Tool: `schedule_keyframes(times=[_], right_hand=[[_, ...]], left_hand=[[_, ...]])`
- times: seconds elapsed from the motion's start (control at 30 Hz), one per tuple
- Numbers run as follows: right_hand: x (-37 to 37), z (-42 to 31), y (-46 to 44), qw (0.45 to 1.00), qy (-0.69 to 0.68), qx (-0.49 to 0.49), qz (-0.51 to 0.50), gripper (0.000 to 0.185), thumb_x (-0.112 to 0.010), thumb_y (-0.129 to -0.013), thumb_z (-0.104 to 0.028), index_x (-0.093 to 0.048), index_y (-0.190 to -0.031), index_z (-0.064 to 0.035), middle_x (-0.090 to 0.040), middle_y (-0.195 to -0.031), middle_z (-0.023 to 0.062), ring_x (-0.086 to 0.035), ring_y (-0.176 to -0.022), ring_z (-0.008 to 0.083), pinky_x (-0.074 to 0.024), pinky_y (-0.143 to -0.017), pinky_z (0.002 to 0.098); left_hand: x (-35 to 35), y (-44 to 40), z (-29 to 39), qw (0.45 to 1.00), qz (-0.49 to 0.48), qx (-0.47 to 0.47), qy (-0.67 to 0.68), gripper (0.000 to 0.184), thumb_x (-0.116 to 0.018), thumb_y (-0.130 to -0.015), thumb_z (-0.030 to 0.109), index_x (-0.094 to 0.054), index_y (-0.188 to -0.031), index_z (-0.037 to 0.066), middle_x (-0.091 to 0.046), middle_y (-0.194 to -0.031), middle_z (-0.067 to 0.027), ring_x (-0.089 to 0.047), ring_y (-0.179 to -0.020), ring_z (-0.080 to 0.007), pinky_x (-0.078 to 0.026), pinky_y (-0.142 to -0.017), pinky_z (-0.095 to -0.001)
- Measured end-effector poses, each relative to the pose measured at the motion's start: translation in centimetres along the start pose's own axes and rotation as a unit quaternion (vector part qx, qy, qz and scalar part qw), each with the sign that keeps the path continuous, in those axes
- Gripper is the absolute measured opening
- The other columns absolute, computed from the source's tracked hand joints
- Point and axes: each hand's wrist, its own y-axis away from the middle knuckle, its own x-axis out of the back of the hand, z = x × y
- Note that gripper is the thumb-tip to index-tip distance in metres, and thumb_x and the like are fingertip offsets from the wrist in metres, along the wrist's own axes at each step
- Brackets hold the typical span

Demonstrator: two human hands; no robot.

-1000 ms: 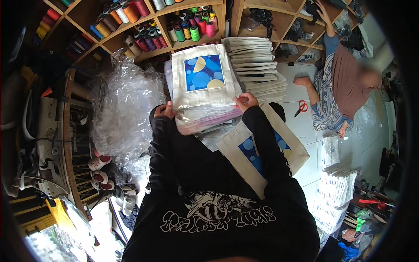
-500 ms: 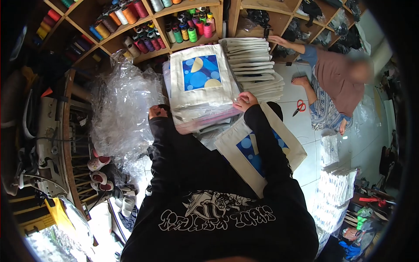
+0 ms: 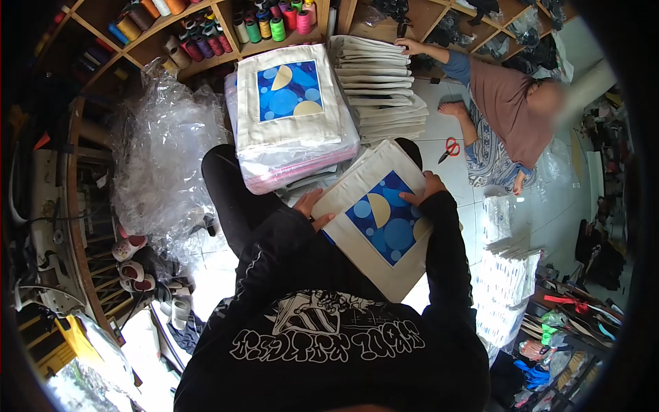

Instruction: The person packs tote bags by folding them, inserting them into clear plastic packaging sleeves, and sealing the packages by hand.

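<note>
A cream fabric piece with a blue circle-patterned panel [image 3: 384,220] lies tilted across my lap. My left hand [image 3: 314,210] grips its left edge, thumb on top. On the opposite edge, my right hand [image 3: 424,191] holds it with the fingers partly over the panel. Beyond my lap, a similar cream piece [image 3: 288,93] rests flat on a stack of plastic-wrapped items [image 3: 298,165]. Neither hand touches that stack.
A pile of folded cream fabric [image 3: 377,82] stands behind, with a co-worker's hand [image 3: 410,46] at its top. Crumpled clear plastic [image 3: 168,165] lies left. Red-handled scissors [image 3: 450,148] are on the floor. Thread shelves [image 3: 237,51] line the back.
Both my hands have left the plastic-wrapped stack and taken hold of the fabric piece on my lap. The co-worker's raised arm has come down to the folded pile. The view has shifted.
</note>
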Motion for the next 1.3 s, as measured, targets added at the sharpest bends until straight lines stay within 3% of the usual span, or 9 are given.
schedule_keyframes(times=[0.27,0.57,0.7,0.83,0.9,0.93,1.03,1.17,1.3], right_hand=[[-0.2,-0.1,1.2,1.000,0.019,-0.019,0.006,0.086,-0.071,-0.057,-0.057,-0.043,-0.113,0.0023,-0.053,-0.104,0.0204,-0.053,-0.098,0.0336,-0.0441,-0.083,0.0408],[0.0,-1.1,2.6,0.997,0.058,-0.020,0.041,0.085,-0.068,-0.060,-0.057,-0.041,-0.115,0.0018,-0.048,-0.113,0.0192,-0.050,-0.103,0.0337,-0.0429,-0.082,0.0427],[-0.9,0.1,1.8,0.997,0.068,-0.016,0.034,0.089,-0.068,-0.059,-0.057,-0.038,-0.120,0.0006,-0.043,-0.120,0.0191,-0.048,-0.107,0.0344,-0.0416,-0.085,0.0435],[-0.5,-1.4,2.0,0.998,0.064,-0.004,0.022,0.092,-0.068,-0.060,-0.058,-0.035,-0.124,-0.0005,-0.041,-0.123,0.0189,-0.045,-0.111,0.0342,-0.0386,-0.088,0.0465],[-0.1,-2.2,1.9,0.997,0.078,-0.018,-0.004,0.091,-0.068,-0.061,-0.057,-0.034,-0.126,-0.0023,-0.039,-0.127,0.0181,-0.041,-0.115,0.0334,-0.0348,-0.091,0.0510],[-0.1,-2.5,1.9,0.997,0.078,-0.016,0.002,0.091,-0.068,-0.061,-0.057,-0.034,-0.126,-0.0023,-0.039,-0.127,0.0181,-0.041,-0.115,0.0334,-0.0348,-0.091,0.0510],[0.1,-3.1,2.0,0.996,0.089,0.001,0.019,0.088,-0.066,-0.063,-0.057,-0.035,-0.126,-0.0036,-0.037,-0.129,0.0171,-0.037,-0.119,0.0321,-0.0304,-0.093,0.0551],[0.1,-4.2,1.9,0.994,0.090,0.046,0.028,0.083,-0.061,-0.066,-0.059,-0.039,-0.124,-0.0048,-0.035,-0.131,0.0162,-0.034,-0.122,0.0305,-0.0252,-0.095,0.0577],[0.5,-5.6,2.1,0.992,0.084,0.080,0.059,0.079,-0.060,-0.067,-0.058,-0.042,-0.123,-0.0059,-0.036,-0.131,0.0156,-0.033,-0.122,0.0292,-0.0225,-0.096,0.0579]], left_hand=[[-0.4,-0.1,0.1,0.999,0.011,0.005,-0.030,0.061,-0.067,-0.073,0.031,-0.043,-0.123,0.005,-0.050,-0.116,-0.0189,-0.049,-0.108,-0.0323,-0.042,-0.089,-0.0369],[-1.0,-0.5,-0.5,0.988,0.082,-0.119,-0.053,0.050,-0.069,-0.071,0.029,-0.052,-0.112,0.006,-0.046,-0.116,-0.0182,-0.048,-0.105,-0.0362,-0.041,-0.089,-0.0395],[1.1,-3.2,-2.2,0.960,0.219,-0.154,-0.078,0.043,-0.073,-0.066,0.027,-0.057,-0.098,0.003,-0.054,-0.104,-0.0159,-0.050,-0.100,-0.0337,-0.041,-0.087,-0.0406],[8.0,-8.6,-4.3,0.888,0.425,-0.056,-0.164,0.059,-0.073,-0.065,0.036,-0.051,-0.107,0.001,-0.054,-0.104,-0.0187,-0.048,-0.104,-0.0351,-0.037,-0.091,-0.0420],[10.1,-10.9,-4.4,0.873,0.405,0.148,-0.230,0.072,-0.066,-0.067,0.049,-0.045,-0.114,-0.001,-0.048,-0.110,-0.0211,-0.046,-0.100,-0.0384,-0.038,-0.088,-0.0419],[11.6,-11.8,-3.9,0.888,0.290,0.266,-0.239,0.087,-0.058,-0.068,0.061,-0.037,-0.123,-0.003,-0.045,-0.116,-0.0218,-0.042,-0.108,-0.0378,-0.036,-0.092,-0.0404],[12.9,-13.3,-2.8,0.869,0.185,0.339,-0.309,0.095,-0.055,-0.067,0.064,-0.030,-0.128,-0.005,-0.041,-0.122,-0.0217,-0.037,-0.116,-0.0358,-0.033,-0.096,-0.0385],[14.0,-12.8,-1.9,0.890,0.192,0.339,-0.236,0.097,-0.069,-0.064,0.051,-0.025,-0.130,-0.005,-0.038,-0.125,-0.0217,-0.032,-0.121,-0.0327,-0.031,-0.099,-0.0345],[14.7,-12.7,-3.6,0.935,0.306,0.140,-0.114,0.059,-0.076,-0.062,0.025,-0.047,-0.108,0.001,-0.052,-0.110,-0.0212,-0.050,-0.104,-0.0348,-0.042,-0.085,-0.0380]])
